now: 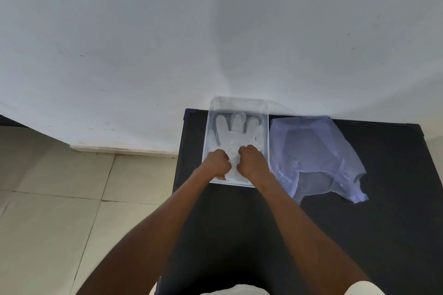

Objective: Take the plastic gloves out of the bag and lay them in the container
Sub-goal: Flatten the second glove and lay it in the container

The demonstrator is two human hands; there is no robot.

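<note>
**Glove laid flat in the container, both hands on its cuff**

A white wall (215, 31) fills the upper half of the view, with pale floor tiles (60, 199) at lower left. A black table (359, 235) stands against the wall and carries everything else.

The bag (314, 158), thin bluish translucent plastic, lies crumpled and spread on the table just right of the container, its left edge touching or nearly touching the container's right wall.

The container (208, 132) is a clear rectangular tub with its long axis running from the person toward the wall; its far end reaches the table's back edge.

Both bare forearms reach in from the bottom of the view over the tub's near end. The left hand (218, 163) and right hand (251, 163) sit side by side, close but apart, knuckles up, fingers curled under into loose fists. They press on or pinch the cuff end of the glove; which of the two cannot be told, since the fingertips are hidden beneath the hands.

The glove (231, 132) lies flat inside the container, along its long axis, its fingers spread and pointing toward the wall, its cuff toward the person.
</note>
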